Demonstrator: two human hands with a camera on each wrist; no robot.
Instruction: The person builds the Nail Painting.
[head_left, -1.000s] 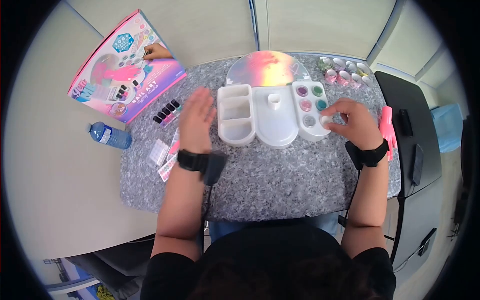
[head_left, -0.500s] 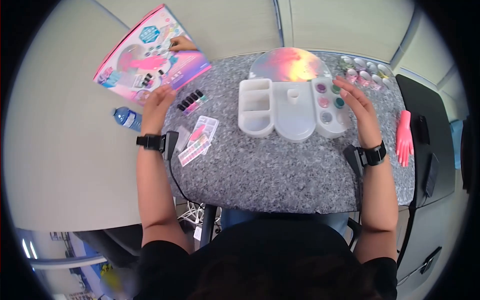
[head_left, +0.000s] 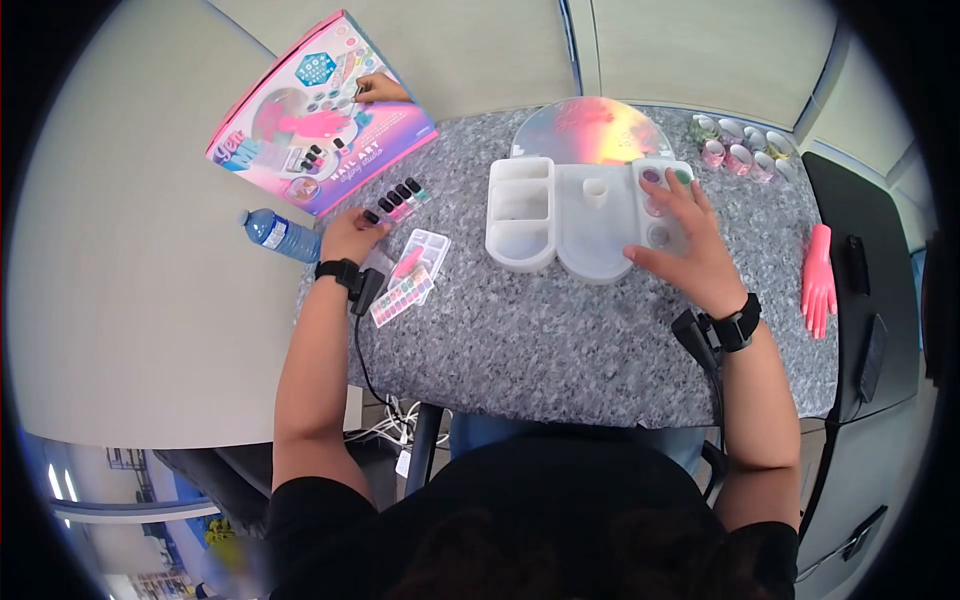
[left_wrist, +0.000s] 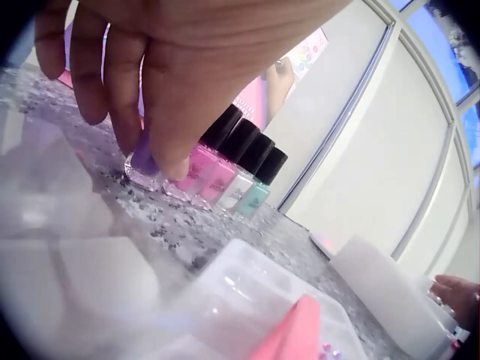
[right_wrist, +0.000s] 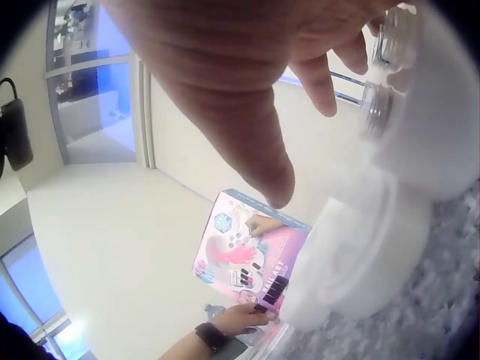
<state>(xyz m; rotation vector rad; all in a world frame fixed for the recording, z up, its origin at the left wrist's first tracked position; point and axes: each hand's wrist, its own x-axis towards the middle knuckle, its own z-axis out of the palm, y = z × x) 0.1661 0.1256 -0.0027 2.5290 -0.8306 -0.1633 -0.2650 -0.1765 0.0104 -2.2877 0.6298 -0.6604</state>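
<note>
At the left of the table my left hand [head_left: 352,238] pinches a purple nail polish bottle [left_wrist: 142,165] between thumb and fingers; its top is hidden by them. Right beside it stands a row of black-capped nail polish bottles [head_left: 404,198] in pink, white and teal. My right hand [head_left: 702,252] is spread, thumb apart, over the right section of the white nail art station [head_left: 590,262], where it covers some of the glitter pots [head_left: 658,236]. Nothing shows between its fingers. The station's left section has three compartments, and an iridescent round panel [head_left: 590,130] stands behind.
Near my left wrist lie a clear tray [head_left: 432,246] and a nail sticker sheet [head_left: 402,296]. A water bottle [head_left: 282,236] and the nail art box [head_left: 325,120] stand beyond. Far right are a pink model hand [head_left: 819,285] and several small rolls [head_left: 738,158].
My left hand has moved left from beside the station, then down to the polish bottles, and now pinches the purple one. My right hand has let go of a pot and spread over that section.
</note>
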